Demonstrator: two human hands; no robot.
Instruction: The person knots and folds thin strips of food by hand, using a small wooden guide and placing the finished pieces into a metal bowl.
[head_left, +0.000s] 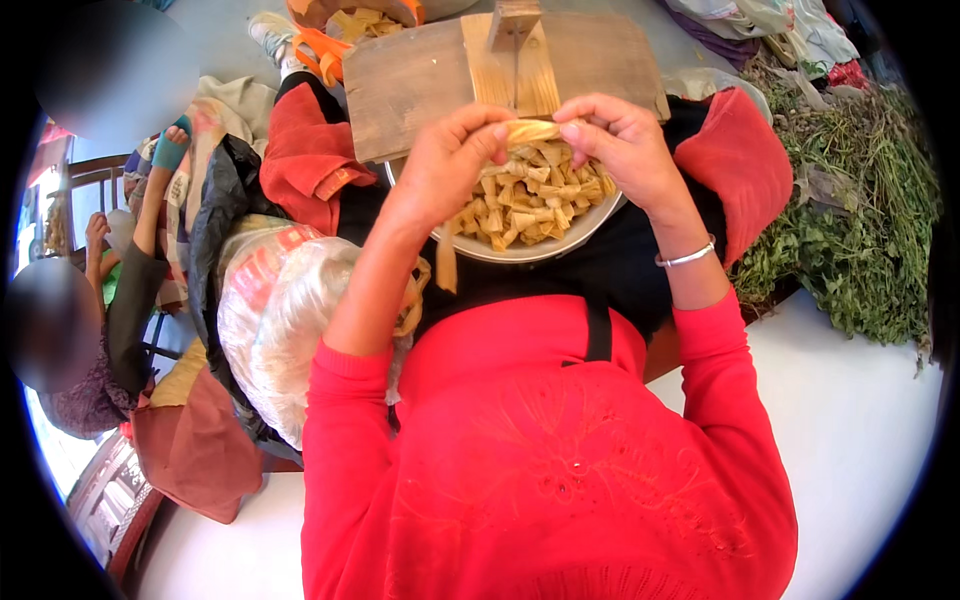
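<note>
My left hand (457, 161) and my right hand (626, 146) pinch the two ends of a yellow strip of dried plant material (534, 132), perhaps husk or leaf. It is stretched between my fingertips and looks slightly twisted. A long flat tail of similar strip (446, 259) hangs below my left wrist. Under both hands, a pale round basin (559, 253) rests on my lap, heaped with many short folded pieces (529, 202) of the same material. Just beyond my fingertips lies a wooden board (412, 82) carrying a wooden block (514, 26) and a thin upright rod.
A stuffed clear plastic bag (277, 322) leans by my left arm, beside black plastic (217, 225). Leafy stalks (855, 225) are piled at right. An orange container (330, 11) with pieces stands past the board. Other people sit at left; one arm (146, 210) shows.
</note>
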